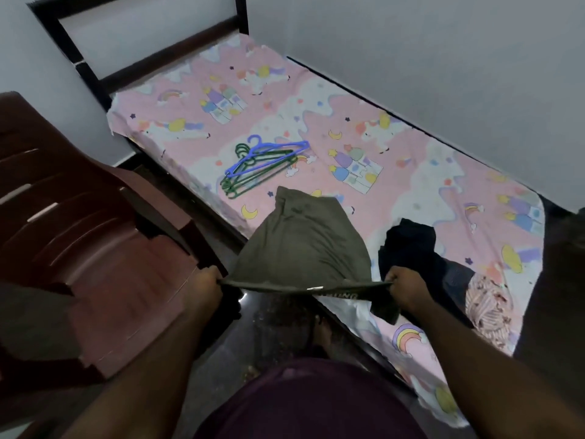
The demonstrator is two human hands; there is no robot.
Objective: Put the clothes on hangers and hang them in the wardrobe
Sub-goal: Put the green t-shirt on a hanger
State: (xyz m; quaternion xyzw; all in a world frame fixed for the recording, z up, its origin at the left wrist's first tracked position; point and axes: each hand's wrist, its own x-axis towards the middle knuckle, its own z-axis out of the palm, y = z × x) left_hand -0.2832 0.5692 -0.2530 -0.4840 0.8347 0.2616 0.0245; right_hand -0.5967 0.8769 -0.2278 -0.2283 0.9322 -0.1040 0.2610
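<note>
**Olive Garment Held Taut at the Bed Edge**

The fingers of the left hand (207,282) were curled tight round 1 end of the olive garment (300,245). The fingers of the right hand (405,288) were curled the same way round the opposite end. Between the 2 fists the gripped edge was stretched into a nearly straight band, with a small white tag and some printed lettering visible along it; the lettering could not be read. A short flap of the same cloth hung below the right fist.

From that band the body of the garment rose away from the person and bulged upward, with its far end over the near edge of the bed (395,198). Whether that far end touched the sheet could not be told.

Just beside the right hand, a pile of dark clothes (411,248) lay on the sheet, with a pink striped garment (487,299) at its right side, near the mattress corner.

Farther up the bed, well apart from the hands, a stack of hangers (262,166) lay flat: 1 blue hanger (269,153) rested on top of several green ones, hooks pointing toward the headboard (148,55).

A dark red plastic chair (95,248) stood at the left, just beside the left hand. Both forearms extended from the bottom of the view, above a maroon garment worn by the person.
</note>
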